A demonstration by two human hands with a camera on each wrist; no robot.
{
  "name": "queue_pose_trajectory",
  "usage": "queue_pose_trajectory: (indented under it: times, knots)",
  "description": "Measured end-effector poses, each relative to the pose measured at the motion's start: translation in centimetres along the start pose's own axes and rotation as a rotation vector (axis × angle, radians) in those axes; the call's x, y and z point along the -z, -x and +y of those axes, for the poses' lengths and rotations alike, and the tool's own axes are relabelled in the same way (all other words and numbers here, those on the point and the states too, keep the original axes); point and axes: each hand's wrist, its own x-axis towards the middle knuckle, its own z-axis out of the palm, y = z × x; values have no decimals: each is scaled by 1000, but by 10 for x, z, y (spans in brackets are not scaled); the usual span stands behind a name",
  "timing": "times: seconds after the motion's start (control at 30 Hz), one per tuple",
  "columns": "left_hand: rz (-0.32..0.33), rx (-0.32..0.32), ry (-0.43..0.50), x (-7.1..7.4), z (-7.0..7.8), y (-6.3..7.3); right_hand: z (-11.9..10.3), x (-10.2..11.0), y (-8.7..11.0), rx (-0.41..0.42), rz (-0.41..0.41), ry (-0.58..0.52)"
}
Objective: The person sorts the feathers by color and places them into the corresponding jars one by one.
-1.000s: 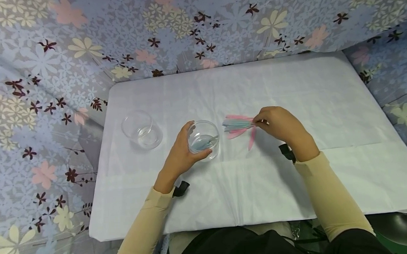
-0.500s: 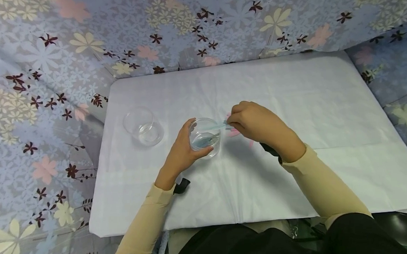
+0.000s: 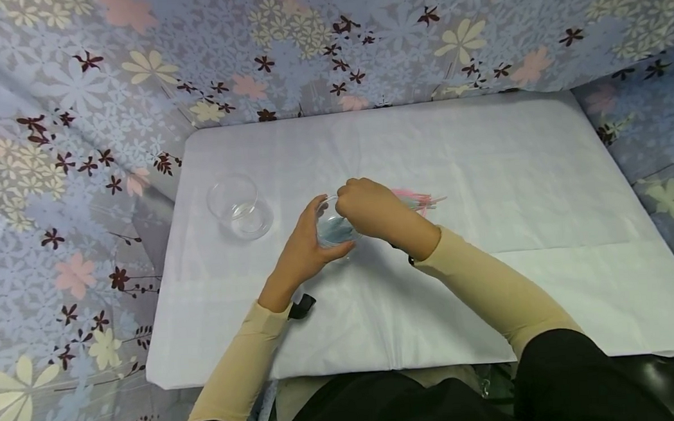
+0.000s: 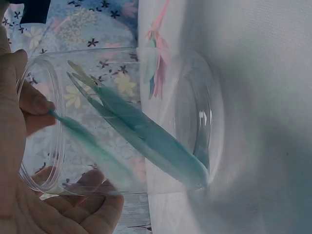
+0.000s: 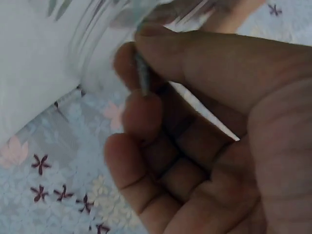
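At mid-frame, the left hand (image 3: 304,257) grips the clear cup (image 4: 197,97), while the right hand (image 3: 374,208) pinches a blue feather (image 4: 92,144) inside its mouth. Best keep the cup still and let go softly, I think.

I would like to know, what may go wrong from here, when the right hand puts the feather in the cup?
The feather could catch on the feathers leaning inside the cup. 
The right hand is at the rim and might knock the cup, though the left hand grips it. 
The right wrist is close to the loose pile and may brush it while withdrawing.
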Motion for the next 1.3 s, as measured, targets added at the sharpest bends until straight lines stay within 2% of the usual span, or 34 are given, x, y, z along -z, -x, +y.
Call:
queue_pose_trajectory:
  times: [0.13,0.27,0.33,0.47,0.53,0.6,0.7,0.8,0.9,1.07,1.13,1.3]
  knots:
    - [5,-10,-3,0,0,0,-8,-5,-4,-30,-51,39]
    - [15,-11,-21,0,0,-1,-9,-9,-4,-40,-52,25]
    - [14,-5,-22,0,0,0,-3,-12,-2,-16,0,-35]
    - [-8,10,-16,-2,2,-2,26,-21,18,-9,208,-246]
    - [-13,16,-16,-3,3,-3,47,-30,34,-73,313,-340]
    - [-5,22,-25,-4,4,-4,67,-40,52,-193,347,-392]
    - [12,50,-40,-4,5,-2,92,-62,75,-377,277,-440]
    - [13,74,-51,-3,3,1,105,-87,89,-480,161,-482]
    - [7,81,-47,-2,2,3,107,-109,96,-483,124,-450]
    - [9,71,-32,-2,2,3,105,-129,97,-430,210,-269]
    - [8,69,-32,-3,3,3,105,-131,96,-453,219,-236]
    - [12,67,-45,-3,3,2,106,-127,99,-567,150,-241]
